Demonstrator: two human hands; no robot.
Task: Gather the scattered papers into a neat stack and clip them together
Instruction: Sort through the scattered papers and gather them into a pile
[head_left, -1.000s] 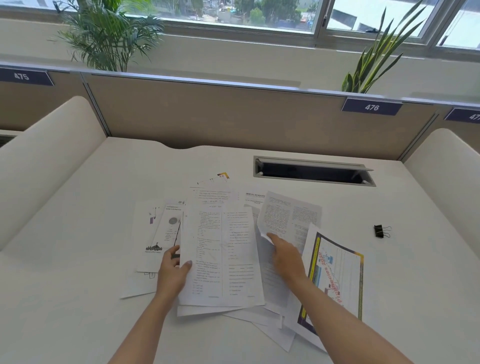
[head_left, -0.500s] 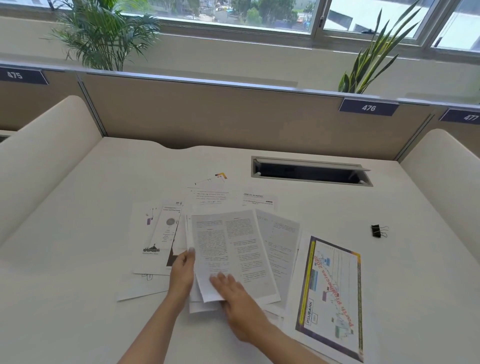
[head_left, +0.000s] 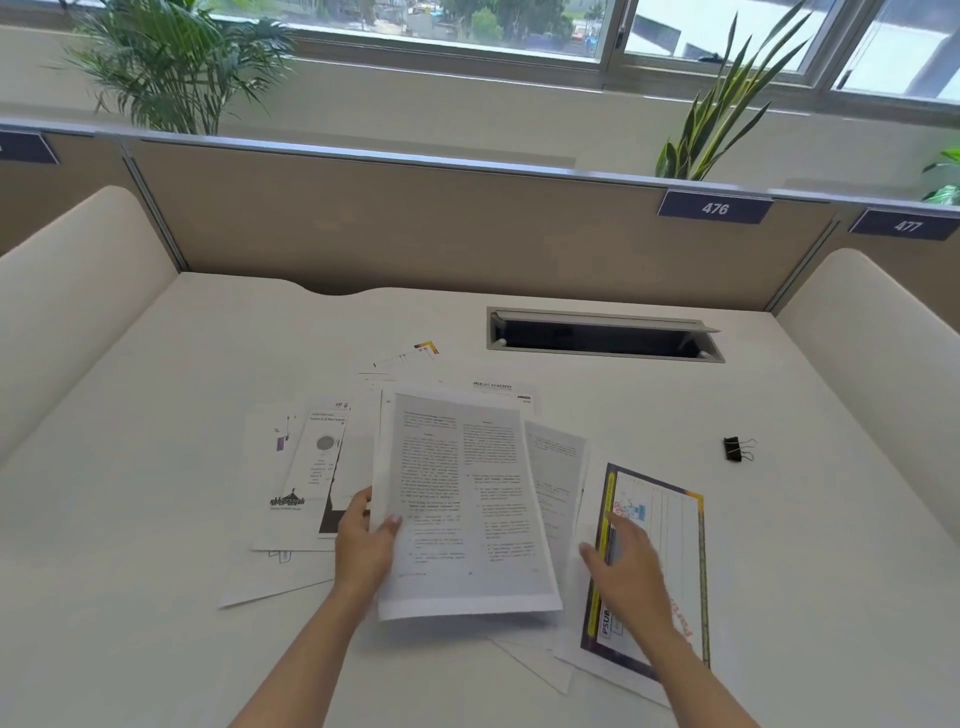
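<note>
White two-column text sheet (head_left: 462, 499) pinched at its left edge by left hand (head_left: 363, 545); right hand (head_left: 631, 566) spread open over colour poster (head_left: 670, 561). Black binder clip (head_left: 735, 449) well apart on desk (head_left: 156, 467).

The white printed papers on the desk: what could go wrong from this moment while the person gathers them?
1. The left hand pinches the small stack of white text sheets only at its left edge, so loose sheets may fan or slip out.
2. The right hand, open over the purple-bordered colour flyer, might push it away rather than lift it.
3. The black binder clip lies apart on the right; reaching for it could loosen the grip.
</note>
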